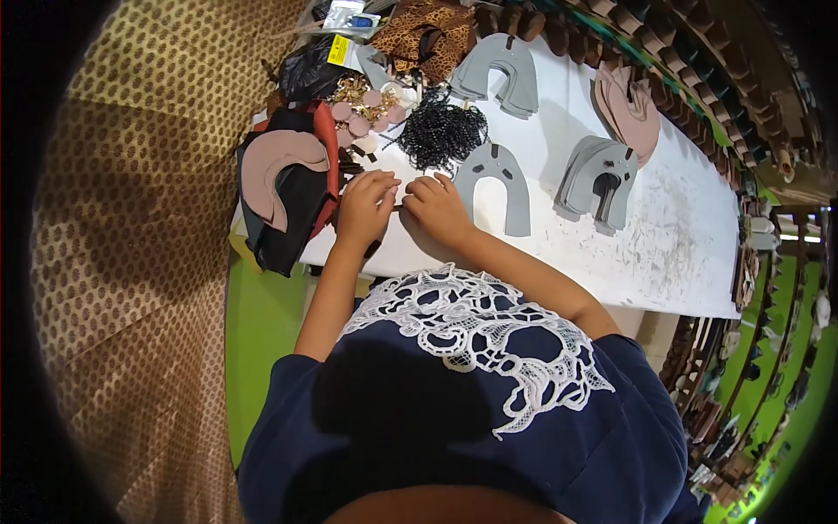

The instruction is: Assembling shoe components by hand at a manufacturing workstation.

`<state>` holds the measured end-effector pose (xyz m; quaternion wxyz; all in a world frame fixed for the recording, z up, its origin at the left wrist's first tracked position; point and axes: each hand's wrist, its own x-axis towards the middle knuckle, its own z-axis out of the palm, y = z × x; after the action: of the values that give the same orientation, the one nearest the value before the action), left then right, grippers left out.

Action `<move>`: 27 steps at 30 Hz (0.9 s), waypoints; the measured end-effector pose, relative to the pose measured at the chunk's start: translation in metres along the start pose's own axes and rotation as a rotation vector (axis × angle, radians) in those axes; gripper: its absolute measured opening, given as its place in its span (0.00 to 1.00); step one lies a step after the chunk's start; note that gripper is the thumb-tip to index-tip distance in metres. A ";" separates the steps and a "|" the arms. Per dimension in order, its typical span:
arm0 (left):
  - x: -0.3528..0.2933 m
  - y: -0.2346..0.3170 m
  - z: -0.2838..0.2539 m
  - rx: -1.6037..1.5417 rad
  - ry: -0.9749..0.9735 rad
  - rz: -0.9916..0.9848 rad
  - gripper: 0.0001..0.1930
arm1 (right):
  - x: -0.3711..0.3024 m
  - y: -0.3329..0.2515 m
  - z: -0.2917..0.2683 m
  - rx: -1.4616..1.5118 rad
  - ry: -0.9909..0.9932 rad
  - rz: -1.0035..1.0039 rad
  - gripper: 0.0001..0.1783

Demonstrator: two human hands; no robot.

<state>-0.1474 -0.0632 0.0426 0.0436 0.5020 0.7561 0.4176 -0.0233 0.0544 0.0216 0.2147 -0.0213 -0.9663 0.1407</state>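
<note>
My left hand (365, 208) and my right hand (436, 208) are close together over the near edge of the white table (668, 236). Their fingers are bent and closed on a small dark strip (397, 208), of which only a short piece shows between them. Just right of my right hand lies a grey U-shaped piece (517, 196) with small dark tabs on it. Beyond my hands is a tangled heap of black cords (441, 131). Left of my left hand, pink curved pieces (275, 166) rest on a black and red folded stack (297, 240).
Pink discs (359, 127) and gold-coloured bits lie beyond my left hand. Stacks of grey U-shaped pieces (572, 188) and pink pieces (637, 118) stand to the right. A leopard-print bag (423, 44) sits at the back. Racks of shoes (672, 61) line the far side; a patterned curtain (148, 262) hangs left.
</note>
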 end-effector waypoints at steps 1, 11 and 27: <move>0.004 0.002 0.000 0.015 -0.002 0.023 0.07 | -0.001 0.002 0.000 -0.072 0.006 -0.028 0.08; 0.014 0.032 0.042 0.073 -0.098 0.005 0.10 | -0.047 0.051 -0.054 -0.018 0.219 0.486 0.13; 0.050 0.045 0.106 0.336 -0.067 -0.010 0.04 | -0.083 0.090 -0.074 0.085 0.258 0.939 0.09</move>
<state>-0.0877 0.0459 0.0221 -0.0137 0.5122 0.8158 0.2682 0.0818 0.1517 0.0266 0.2469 -0.4632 -0.8111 0.2579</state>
